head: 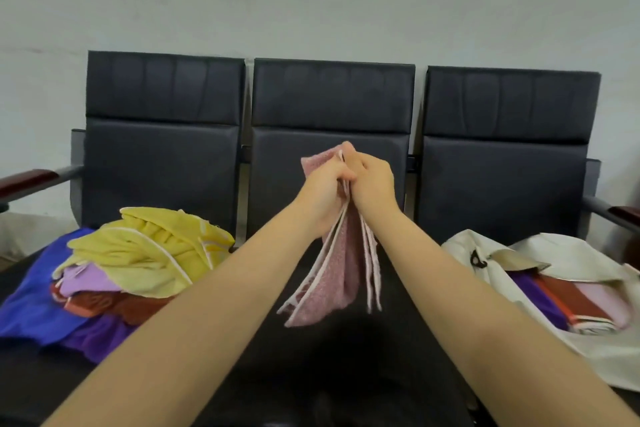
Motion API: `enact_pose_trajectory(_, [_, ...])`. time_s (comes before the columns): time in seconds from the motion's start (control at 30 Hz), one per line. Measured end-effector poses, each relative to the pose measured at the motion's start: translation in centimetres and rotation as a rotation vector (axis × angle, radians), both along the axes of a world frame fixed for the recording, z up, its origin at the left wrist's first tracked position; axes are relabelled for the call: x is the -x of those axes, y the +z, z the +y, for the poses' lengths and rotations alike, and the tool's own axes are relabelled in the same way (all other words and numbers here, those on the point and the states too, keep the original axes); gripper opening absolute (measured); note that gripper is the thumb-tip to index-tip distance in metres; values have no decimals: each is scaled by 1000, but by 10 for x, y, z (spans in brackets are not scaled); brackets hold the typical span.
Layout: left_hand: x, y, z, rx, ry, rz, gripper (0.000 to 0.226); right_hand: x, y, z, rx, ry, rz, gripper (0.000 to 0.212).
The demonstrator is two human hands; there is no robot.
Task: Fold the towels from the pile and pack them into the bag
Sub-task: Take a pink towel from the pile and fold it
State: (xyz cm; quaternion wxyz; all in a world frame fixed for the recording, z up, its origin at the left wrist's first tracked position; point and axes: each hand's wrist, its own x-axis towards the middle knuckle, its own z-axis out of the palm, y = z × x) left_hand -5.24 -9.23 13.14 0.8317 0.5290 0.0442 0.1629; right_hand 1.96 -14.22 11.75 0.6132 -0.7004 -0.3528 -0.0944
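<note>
Hands: 2, i.e. left hand (323, 191) & right hand (374, 184). Towels held up: 1, the pink towel (341, 274). Pile on the left: 5 colours seen, so 5 towels at least: 1 yellow towel (149, 246), 1 lilac towel (88, 279), 1 rust towel (114, 305), 1 purple towel (100, 336), 1 blue towel (34, 298); any more underneath can't be told. Bags: 1 cream bag (585, 253). Folded towels visible inside it: 3, i.e. 1 purple folded towel (538, 298), 1 red-brown folded towel (571, 298), 1 pale pink folded towel (609, 298). Black seats in a row: 3, i.e. left seat (162, 114), mid seat (329, 104), right seat (509, 121). Wood-topped armrests: 2, i.e. left armrest (27, 180), right armrest (625, 213).
</note>
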Motion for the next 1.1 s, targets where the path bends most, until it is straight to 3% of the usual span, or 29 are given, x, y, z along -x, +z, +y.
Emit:
enact_pose_trajectory(0.07, [8, -4, 6, -36, -113, -86, 29, -2, -1, -7, -46, 168, 4, 19])
enact_pose_trajectory(0.1, [9, -9, 13, -127, -152, -133, 41, -3, -1, -10, -68, 219, 8, 11])
enact_pose_trajectory(0.17, [8, -16, 29, -257, -179, -176, 64, -8, 1, -13, -104, 182, 6, 13])
enact_pose_trajectory(0.23, [8, -21, 36, -416, 48, -154, 61, -16, 5, -17, -100, 91, -2, 19])
enact_pose_trajectory(0.3, [4, -27, 53, -658, 552, -105, 43, -20, 12, -24, -63, 106, 44, 20])
enact_pose_trajectory(0.33, [0, -33, 65, -729, 768, -56, 48, -22, 16, -28, -48, 142, 74, 21])
enact_pose_trajectory(0.37, [-2, -38, 77, -715, 860, 41, 73, -23, 19, -32, -36, 175, 97, 22])
enact_pose_trajectory(0.4, [-2, -41, 84, -639, 815, 156, 97, -24, 23, -35, -26, 209, 116, 23])
enact_pose_trajectory(0.43, [-3, -47, 91, -523, 667, 231, 106, -26, 25, -38, -20, 256, 135, 24])
enact_pose_trajectory(0.47, [-1, -52, 93, -397, 439, 263, 93, -28, 27, -41, -14, 301, 158, 25])
enact_pose_trajectory(0.5, [1, -56, 94, -249, 231, 230, 65, -30, 28, -44, -7, 332, 182, 25])
enact_pose_trajectory(0.57, [4, -58, 88, -142, 146, 134, 28, -36, 28, -52, 61, 270, 154, 23])
enact_pose_trajectory(0.63, [3, -52, 86, -369, 331, 59, 26, -44, 28, -59, 272, 53, -60, 18])
enact_pose_trajectory(0.7, [-1, -36, 82, -640, 509, 32, 20, -46, 30, -61, 343, -122, -194, 13])
enact_pose_trajectory(0.8, [-6, -9, 83, -420, 436, -59, 23, -50, 34, -66, 205, 137, 82, 15])
enact_pose_trajectory(0.87, [-5, -2, 85, -342, 360, -60, 25, -54, 37, -73, 230, 245, 119, 17])
enact_pose_trajectory(1.0, [-1, -2, 90, -487, 329, -67, 13, -58, 36, -85, 325, 106, 7, 18])
enact_pose_trajectory(1.1, [5, 1, 95, -584, 293, -76, 14, -59, 38, -95, 341, 231, 151, 12])
